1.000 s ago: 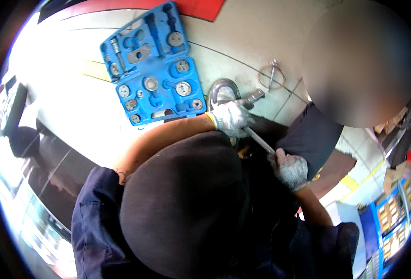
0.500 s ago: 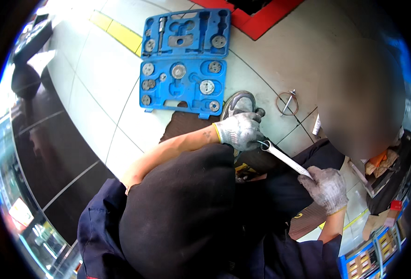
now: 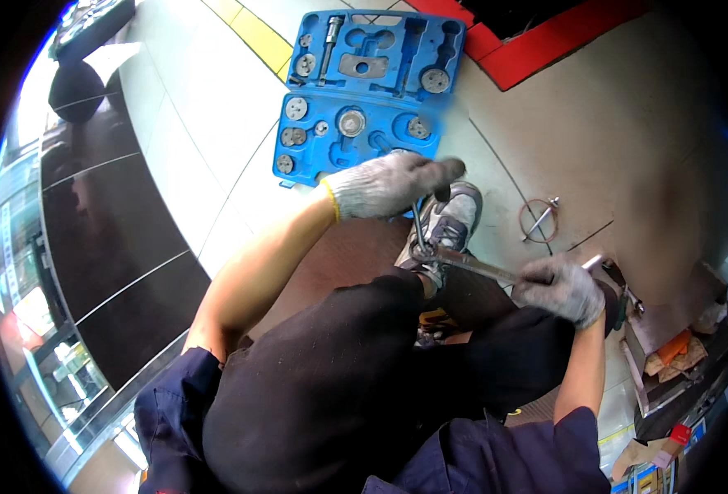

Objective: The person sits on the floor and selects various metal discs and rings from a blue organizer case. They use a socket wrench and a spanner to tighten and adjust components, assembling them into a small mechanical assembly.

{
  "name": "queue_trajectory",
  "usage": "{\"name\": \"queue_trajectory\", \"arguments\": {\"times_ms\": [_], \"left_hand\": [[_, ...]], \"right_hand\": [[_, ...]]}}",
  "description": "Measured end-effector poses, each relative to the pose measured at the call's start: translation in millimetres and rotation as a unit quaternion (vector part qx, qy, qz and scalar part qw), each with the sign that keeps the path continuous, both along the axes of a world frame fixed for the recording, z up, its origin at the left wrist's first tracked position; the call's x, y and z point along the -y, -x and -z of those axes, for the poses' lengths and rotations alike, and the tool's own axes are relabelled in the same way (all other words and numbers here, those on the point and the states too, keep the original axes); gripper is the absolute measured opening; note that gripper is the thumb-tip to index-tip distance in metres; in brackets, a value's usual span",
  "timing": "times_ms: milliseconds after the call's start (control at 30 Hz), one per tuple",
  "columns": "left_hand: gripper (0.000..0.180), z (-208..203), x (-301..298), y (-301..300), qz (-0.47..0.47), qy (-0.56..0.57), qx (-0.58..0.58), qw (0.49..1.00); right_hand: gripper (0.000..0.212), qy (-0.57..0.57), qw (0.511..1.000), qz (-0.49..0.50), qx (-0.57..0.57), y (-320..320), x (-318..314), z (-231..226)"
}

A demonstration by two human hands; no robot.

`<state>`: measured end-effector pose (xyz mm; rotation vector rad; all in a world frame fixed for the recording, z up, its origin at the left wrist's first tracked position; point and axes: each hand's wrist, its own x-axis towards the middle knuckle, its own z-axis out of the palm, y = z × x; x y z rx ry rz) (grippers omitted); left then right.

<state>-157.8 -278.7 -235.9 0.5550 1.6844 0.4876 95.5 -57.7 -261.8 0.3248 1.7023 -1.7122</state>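
Note:
My left hand, in a grey-white work glove with a yellow cuff edge, is closed over the top of a thin metal rod. Its dark, dirty fingertips point right, slightly blurred. The rod's lower end meets the head of a metal wrench above my shoe; whether it passes through the ring I cannot tell. My right hand, gloved too, is wrapped around the wrench's handle. A pale tip shows beyond that fist, and I cannot tell whether it belongs to the wrench.
Past my left hand lies an open blue tool case with round metal adapters. A ring with a bolt-like metal piece lies on the tiles to the right. A box with an orange cloth stands far right. Red floor edging runs at the back.
My left hand has risen leftward, over the case's near corner. The wrench head has moved left, above my shoe, and more of the rod shows. The whole view has shifted.

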Motion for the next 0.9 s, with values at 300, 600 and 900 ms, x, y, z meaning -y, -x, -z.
{"name": "queue_trajectory", "arguments": {"times_ms": [300, 600, 900], "left_hand": [[0.091, 5, 53, 22, -0.263, -0.004, 0.073, 0.962], [0.074, 19, 29, 0, -0.565, -0.190, 0.284, 0.751], [0.050, 38, 23, -36, -0.539, -0.279, 0.441, 0.661]], "right_hand": [[0.029, 0.094, 0.989, -0.015, 0.113, 24, -19, 74], [0.039, -0.329, 0.918, 0.205, -0.088, 20, -27, 109], [0.048, -0.471, 0.838, 0.212, -0.176, 43, 41, 71]]}}
